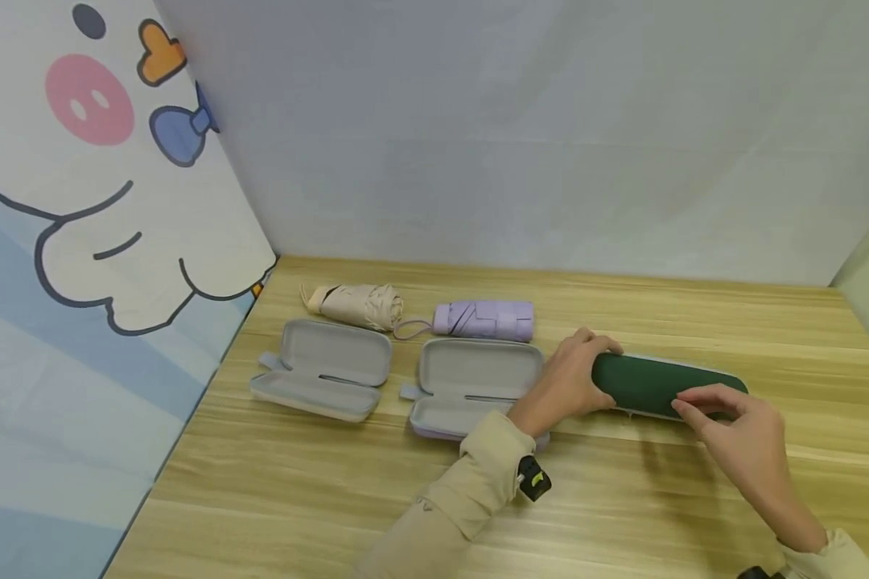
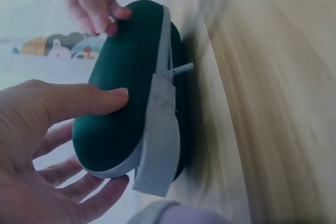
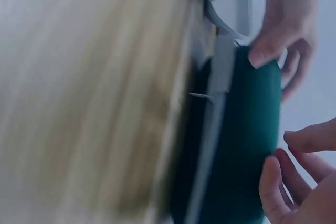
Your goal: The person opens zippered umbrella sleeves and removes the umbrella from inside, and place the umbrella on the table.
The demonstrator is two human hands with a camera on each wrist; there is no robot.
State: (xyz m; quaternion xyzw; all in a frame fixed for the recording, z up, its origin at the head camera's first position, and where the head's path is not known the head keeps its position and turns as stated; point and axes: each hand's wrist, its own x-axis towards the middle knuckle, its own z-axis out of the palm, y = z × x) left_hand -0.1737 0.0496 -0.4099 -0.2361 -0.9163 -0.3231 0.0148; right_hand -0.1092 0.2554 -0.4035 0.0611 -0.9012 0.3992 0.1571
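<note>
A green zip case (image 1: pixel 652 384) lies on the table at the right, its lid down. In the left wrist view a pale zip runs along its side, with a ribbed grey strap (image 2: pixel 160 135) at the near end and a small zip pull (image 2: pixel 181 68) sticking out. My left hand (image 1: pixel 568 374) grips the case's left end, thumb on top and fingers round the far side. Over the right end is my right hand (image 1: pixel 749 430), thumb and forefinger close together with nothing seen between them. Its fingers are bent loosely by the case's surface; whether they touch it I cannot tell.
Two grey-lined cases stand open to the left, one with a pale shell (image 1: pixel 315 398) and one with a purple shell (image 1: pixel 434 430). Behind them lie a folded beige umbrella (image 1: pixel 362 305) and a folded purple umbrella (image 1: pixel 485 319). A pale curtain (image 1: pixel 514 161) hangs at the table's back edge.
</note>
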